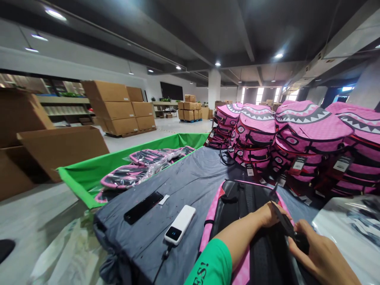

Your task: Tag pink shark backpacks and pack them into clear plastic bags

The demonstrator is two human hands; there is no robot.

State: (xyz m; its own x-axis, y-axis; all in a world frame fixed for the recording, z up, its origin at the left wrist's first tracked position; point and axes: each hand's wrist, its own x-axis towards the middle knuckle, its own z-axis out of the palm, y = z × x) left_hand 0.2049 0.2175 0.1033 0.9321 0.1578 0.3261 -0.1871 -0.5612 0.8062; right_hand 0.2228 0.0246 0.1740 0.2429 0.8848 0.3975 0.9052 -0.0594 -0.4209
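Observation:
A pink and black backpack (237, 213) lies on the grey-covered table in front of me, its black padded side up. My left hand (270, 213), below a green sleeve, is closed at a black strap (282, 219) near the pack's right edge; the strap hides part of its fingers. My right hand (317, 247) pinches the lower part of that same strap between thumb and fingers, at the bag's right side. What lies beneath my right fingers is dark and hard to make out.
Stacked pink backpacks (311, 122) with hang tags stand along the back right. A white power bank (180, 225) with a cable and a black phone (143, 208) lie left. Beyond them, a green bin (77, 174) holds plastic-wrapped bags. Clear plastic (350, 225) lies right.

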